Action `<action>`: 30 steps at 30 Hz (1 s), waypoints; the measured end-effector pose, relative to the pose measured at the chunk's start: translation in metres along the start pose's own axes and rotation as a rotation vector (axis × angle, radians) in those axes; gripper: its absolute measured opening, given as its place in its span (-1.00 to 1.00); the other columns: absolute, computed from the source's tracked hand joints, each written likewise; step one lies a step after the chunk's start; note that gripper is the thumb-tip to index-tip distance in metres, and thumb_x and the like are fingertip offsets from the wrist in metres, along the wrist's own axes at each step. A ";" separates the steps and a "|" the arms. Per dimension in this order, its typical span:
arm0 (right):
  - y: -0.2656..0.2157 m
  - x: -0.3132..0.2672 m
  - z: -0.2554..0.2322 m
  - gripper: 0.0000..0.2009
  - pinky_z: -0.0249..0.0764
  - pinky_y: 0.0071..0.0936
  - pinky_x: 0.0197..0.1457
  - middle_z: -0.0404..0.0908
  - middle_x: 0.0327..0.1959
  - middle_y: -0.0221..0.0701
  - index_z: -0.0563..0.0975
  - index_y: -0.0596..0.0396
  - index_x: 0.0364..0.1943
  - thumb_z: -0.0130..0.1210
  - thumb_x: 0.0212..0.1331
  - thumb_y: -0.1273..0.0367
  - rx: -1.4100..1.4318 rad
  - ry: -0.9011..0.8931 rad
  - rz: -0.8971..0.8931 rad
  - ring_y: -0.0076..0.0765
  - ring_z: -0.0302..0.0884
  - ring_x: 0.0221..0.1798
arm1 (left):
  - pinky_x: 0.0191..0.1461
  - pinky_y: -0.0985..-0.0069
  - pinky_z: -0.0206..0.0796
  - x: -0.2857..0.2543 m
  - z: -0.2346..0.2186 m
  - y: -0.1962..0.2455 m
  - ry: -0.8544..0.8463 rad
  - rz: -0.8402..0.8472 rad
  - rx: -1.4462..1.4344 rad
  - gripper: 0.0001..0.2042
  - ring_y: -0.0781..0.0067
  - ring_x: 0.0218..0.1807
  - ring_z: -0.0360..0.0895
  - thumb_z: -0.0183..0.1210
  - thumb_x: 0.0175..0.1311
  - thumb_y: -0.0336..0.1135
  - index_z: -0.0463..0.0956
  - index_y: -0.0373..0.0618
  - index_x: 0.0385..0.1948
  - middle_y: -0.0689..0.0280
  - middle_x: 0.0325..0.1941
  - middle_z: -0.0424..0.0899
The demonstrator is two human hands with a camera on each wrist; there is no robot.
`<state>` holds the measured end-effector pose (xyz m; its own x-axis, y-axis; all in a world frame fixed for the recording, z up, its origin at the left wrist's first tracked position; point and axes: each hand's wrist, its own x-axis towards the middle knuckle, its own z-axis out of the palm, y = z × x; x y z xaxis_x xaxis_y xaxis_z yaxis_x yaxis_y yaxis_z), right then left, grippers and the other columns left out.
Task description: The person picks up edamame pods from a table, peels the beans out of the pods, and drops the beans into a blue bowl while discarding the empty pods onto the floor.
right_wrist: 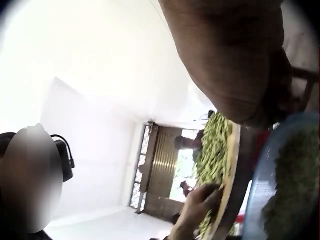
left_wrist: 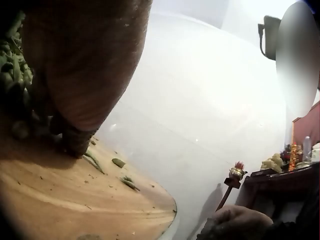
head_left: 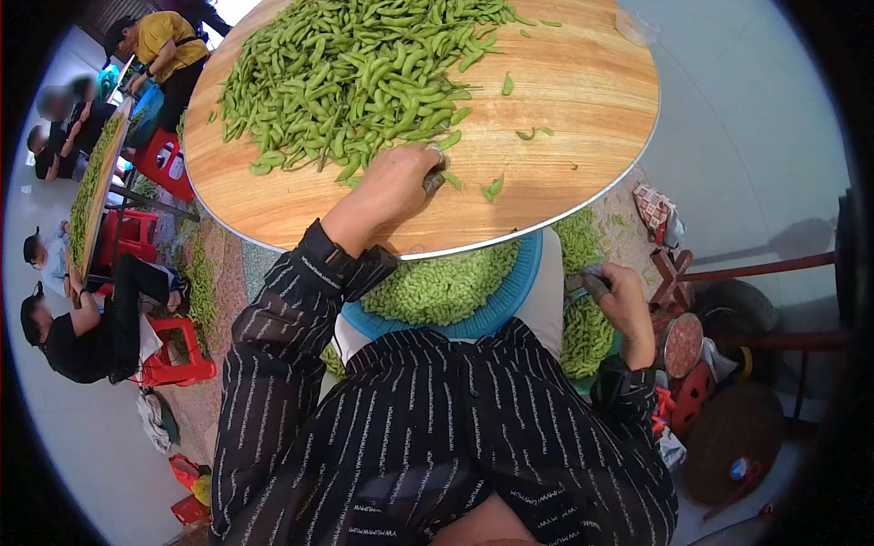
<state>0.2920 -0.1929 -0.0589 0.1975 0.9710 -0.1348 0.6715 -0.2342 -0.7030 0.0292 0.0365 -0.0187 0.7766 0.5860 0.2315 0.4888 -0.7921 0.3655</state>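
A large heap of green edamame pods (head_left: 355, 73) covers the far half of a round wooden table (head_left: 564, 82). My left hand (head_left: 401, 177) reaches over the table's near edge, and its curled fingers close on pods at the front of the heap. In the left wrist view the fingertips (left_wrist: 75, 140) press on the wood among loose pods (left_wrist: 119, 162). My right hand (head_left: 619, 296) is low at the right, below the table rim, gripping a small grey tool (head_left: 587, 282). A blue basin (head_left: 510, 291) full of pods sits on my lap.
A second container of pods (head_left: 587, 337) stands under my right hand. Wooden furniture (head_left: 728, 273) and clutter are on the right. On the left, several people sit on red stools (head_left: 173, 355) around another pod-covered table (head_left: 91, 182). Pods litter the floor.
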 end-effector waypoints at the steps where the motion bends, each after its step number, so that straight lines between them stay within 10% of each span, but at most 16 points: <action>1: -0.012 0.007 0.006 -0.88 0.27 -0.54 -0.45 0.40 -0.66 -0.28 0.46 0.23 -0.43 0.01 -0.14 0.55 0.163 -0.005 -0.078 -0.45 0.33 -0.55 | -0.34 0.23 0.22 0.002 0.001 0.000 -0.024 -0.015 0.000 -0.89 -0.03 -0.36 0.39 0.07 -0.05 -0.41 0.44 -0.24 -0.49 0.02 -0.47 0.46; 5: -0.063 0.036 0.036 -0.83 0.26 -0.66 -0.45 0.45 -0.57 -0.49 0.49 0.19 -0.30 0.02 -0.01 0.46 0.542 0.064 -0.186 -0.64 0.31 -0.52 | -0.36 0.35 0.22 -0.006 -0.008 0.011 -0.059 -0.155 -0.160 -0.90 0.17 -0.40 0.44 0.01 0.02 -0.42 0.40 -0.27 -0.49 0.10 -0.53 0.46; 8: -0.109 0.050 0.046 -0.82 0.26 -0.73 -0.46 0.46 -0.52 -0.51 0.47 0.21 -0.27 0.00 0.01 0.47 0.841 -0.055 -0.119 -0.68 0.32 -0.51 | -0.39 0.57 0.15 -0.028 -0.022 0.028 -0.096 -0.287 -0.850 -0.87 0.57 -0.47 0.24 -0.09 0.15 -0.38 0.33 -0.27 -0.45 0.32 -0.59 0.33; 18: -0.146 0.060 0.061 -0.91 0.24 -0.73 -0.50 0.44 -0.54 -0.51 0.43 0.18 -0.37 -0.05 0.02 0.53 1.146 -0.263 -0.139 -0.68 0.32 -0.54 | -0.31 0.41 0.21 -0.062 -0.017 0.047 0.073 -0.113 -0.657 -0.77 -0.01 -0.36 0.37 -0.12 -0.15 -0.59 0.30 -0.30 -0.35 0.01 -0.46 0.42; 30: -0.147 0.061 0.074 -0.87 0.19 -0.73 -0.51 0.43 -0.57 -0.51 0.43 0.19 -0.38 -0.10 -0.05 0.59 1.163 -0.234 -0.107 -0.68 0.28 -0.56 | -0.30 0.38 0.23 -0.066 -0.017 0.054 0.097 -0.072 -0.684 -0.86 0.04 -0.34 0.41 -0.07 0.08 -0.45 0.34 -0.27 -0.33 0.06 -0.45 0.43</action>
<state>0.1525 -0.0961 -0.0154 -0.0363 0.9964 -0.0765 -0.3978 -0.0847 -0.9136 -0.0026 -0.0421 0.0007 0.6973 0.6705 0.2533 0.1525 -0.4840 0.8617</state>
